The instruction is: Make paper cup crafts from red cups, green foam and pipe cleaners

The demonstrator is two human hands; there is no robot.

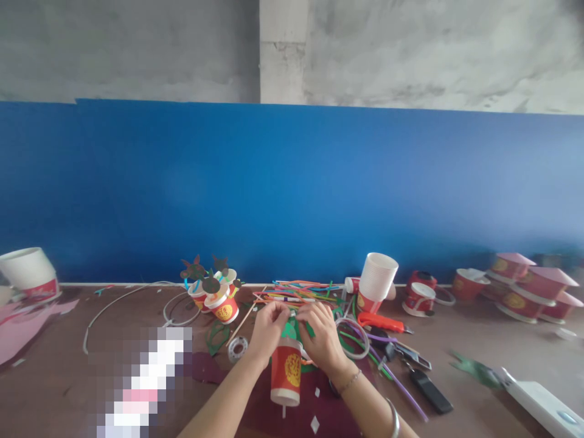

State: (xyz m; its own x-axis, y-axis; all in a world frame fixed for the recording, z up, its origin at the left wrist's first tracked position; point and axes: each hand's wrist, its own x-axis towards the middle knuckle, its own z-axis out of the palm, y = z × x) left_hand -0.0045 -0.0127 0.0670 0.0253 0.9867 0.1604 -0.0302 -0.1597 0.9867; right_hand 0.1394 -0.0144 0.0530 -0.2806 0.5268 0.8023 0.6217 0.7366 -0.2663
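Both my hands meet over a red paper cup with a gold emblem, which stands upside down on the brown table. My left hand and my right hand are closed, pinching a green paper leaf piece on top of the cup. A thin white stick pokes out below the cup. Colourful straws lie just beyond my fingers.
A stack of white cups, an orange cutter, a tape roll, keys and a black remote lie to the right. Finished cup flowers stand at left. More red cups sit far right. A blue wall backs the table.
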